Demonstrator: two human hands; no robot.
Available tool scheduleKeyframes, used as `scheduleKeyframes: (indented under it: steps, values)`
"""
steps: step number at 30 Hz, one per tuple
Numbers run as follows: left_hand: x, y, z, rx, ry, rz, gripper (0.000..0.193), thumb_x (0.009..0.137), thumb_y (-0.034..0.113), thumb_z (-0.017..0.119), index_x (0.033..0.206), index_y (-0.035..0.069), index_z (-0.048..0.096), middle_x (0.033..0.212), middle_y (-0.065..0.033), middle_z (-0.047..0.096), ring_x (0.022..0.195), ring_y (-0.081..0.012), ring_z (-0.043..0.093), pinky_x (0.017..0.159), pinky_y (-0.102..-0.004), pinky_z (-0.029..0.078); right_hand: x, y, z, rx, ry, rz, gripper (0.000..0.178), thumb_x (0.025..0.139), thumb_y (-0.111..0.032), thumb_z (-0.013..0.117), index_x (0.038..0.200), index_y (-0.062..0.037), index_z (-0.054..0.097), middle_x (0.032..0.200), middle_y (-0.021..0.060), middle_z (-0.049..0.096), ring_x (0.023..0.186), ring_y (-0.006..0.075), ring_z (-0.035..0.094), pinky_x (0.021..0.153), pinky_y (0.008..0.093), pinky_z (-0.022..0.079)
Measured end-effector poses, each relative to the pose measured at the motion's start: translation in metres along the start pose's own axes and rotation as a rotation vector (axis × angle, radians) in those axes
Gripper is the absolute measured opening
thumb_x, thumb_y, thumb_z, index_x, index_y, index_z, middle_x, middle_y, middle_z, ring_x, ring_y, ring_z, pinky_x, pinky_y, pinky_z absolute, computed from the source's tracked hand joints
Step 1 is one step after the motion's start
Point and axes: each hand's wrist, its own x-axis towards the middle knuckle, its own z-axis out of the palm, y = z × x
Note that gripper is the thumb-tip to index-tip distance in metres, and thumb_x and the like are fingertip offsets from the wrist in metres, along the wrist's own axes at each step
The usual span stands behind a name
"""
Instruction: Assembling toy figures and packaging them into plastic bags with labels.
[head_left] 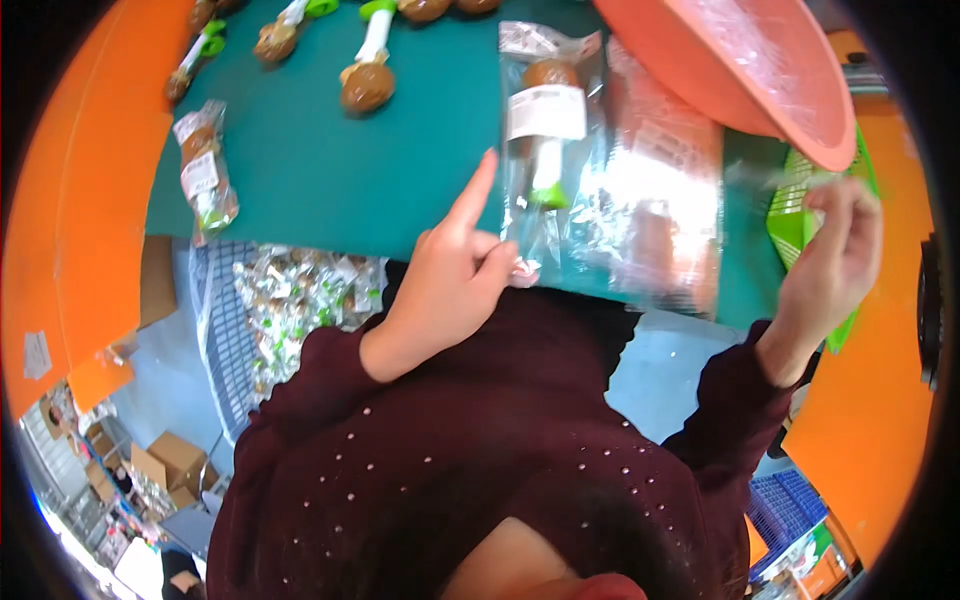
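My left hand (455, 270) is at the lower left edge of a clear plastic bag (515, 210), its index finger stretched out along the edge. Its thumb and other fingers are curled together by a small pinkish-white bit I cannot make out. In that bag lies a toy (550, 165) with a brown rounded head, white stem and green end, under a white label. Beside it, a stack of flat clear bags (665, 190) shines with glare. My right hand (830, 255) is raised by the green basket (790, 225), fingers pinched together. A blurred clear strip shows near its fingertips; whether they hold it is unclear.
An orange-pink basin (700, 80) with clear plastic inside overhangs the table's far right. Unbagged toys (368, 85) lie along the far side of the green tabletop (300, 170). A bagged toy (205, 175) is at left. Below, a blue crate (225, 330) holds many bagged toys.
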Motion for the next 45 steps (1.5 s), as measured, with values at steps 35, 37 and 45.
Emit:
scheduleKeyframes:
  steps: [35, 37, 45]
  values:
    - [-0.006, -0.008, -0.037, 0.482, 0.213, 0.381, 0.043, 0.088, 0.005, 0.065, 0.13, 0.012, 0.061, 0.067, -0.0038, 0.061, 0.052, -0.0134, 0.051, 0.051, -0.0266, 0.042, 0.057, 0.035, -0.027, -0.841, -0.332, -0.522, 0.022, 0.096, -0.023, 0.058, 0.106, -0.0062, 0.068, 0.095, 0.0108, 0.071, 0.086, 0.0266, 0.068, 0.078, 0.0335, 0.05]
    - [-0.005, -0.008, -0.035, 0.495, 0.217, 0.403, 0.043, 0.088, 0.005, 0.065, 0.13, 0.012, 0.061, 0.067, -0.0039, 0.061, 0.053, -0.0139, 0.052, 0.052, -0.0271, 0.042, 0.077, 0.046, -0.025, -0.606, -0.479, -0.117, 0.026, 0.097, -0.023, 0.055, 0.101, -0.0004, 0.066, 0.09, 0.0156, 0.069, 0.081, 0.0284, 0.067, 0.074, 0.0357, 0.05]
    - [-0.005, 0.003, -0.035, 0.41, 0.195, 0.343, 0.044, 0.089, 0.004, 0.063, 0.132, 0.01, 0.058, 0.069, -0.0036, 0.063, 0.056, -0.0125, 0.056, 0.055, -0.025, 0.046, 0.156, 0.06, -0.022, -1.013, -0.592, -0.087, 0.025, 0.094, -0.022, 0.059, 0.099, 0.0019, 0.064, 0.08, 0.0085, 0.065, 0.089, 0.016, 0.066, 0.078, 0.028, 0.049]
